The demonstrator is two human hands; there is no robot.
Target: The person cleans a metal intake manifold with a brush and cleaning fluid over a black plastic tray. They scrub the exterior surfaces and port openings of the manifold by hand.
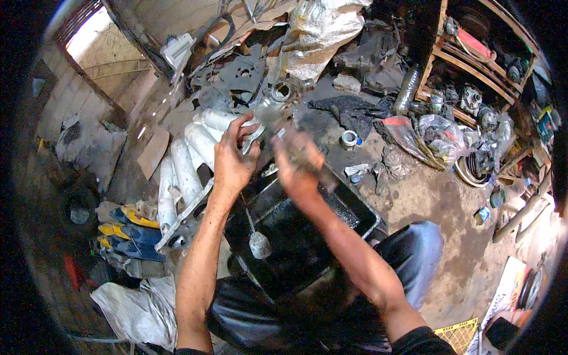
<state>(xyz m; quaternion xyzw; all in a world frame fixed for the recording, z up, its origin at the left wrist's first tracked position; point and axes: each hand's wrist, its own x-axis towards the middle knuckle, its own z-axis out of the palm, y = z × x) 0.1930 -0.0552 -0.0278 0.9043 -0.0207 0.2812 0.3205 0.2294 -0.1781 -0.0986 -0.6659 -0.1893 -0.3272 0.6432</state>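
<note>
My left hand (237,155) holds a pale curved metal part (254,138) between fingers and thumb, above the far end of a black metal tray (306,248). Close by on its right, my right hand (299,159) is blurred, its fingers bent around something small that I cannot make out. Just beyond both hands is a blurred metal part, beside a part with a round opening (281,91). A rod with a grey lump (260,245) at its end lies in the tray. White metal pipes (195,142) of an intake manifold stand left of my left hand.
A small white tin (349,140) stands on the floor to the right, near plastic bags (439,137). A wooden shelf (472,69) with metal parts is at the upper right. Blue and yellow gloves (128,235) lie at left, above a white sack (137,310).
</note>
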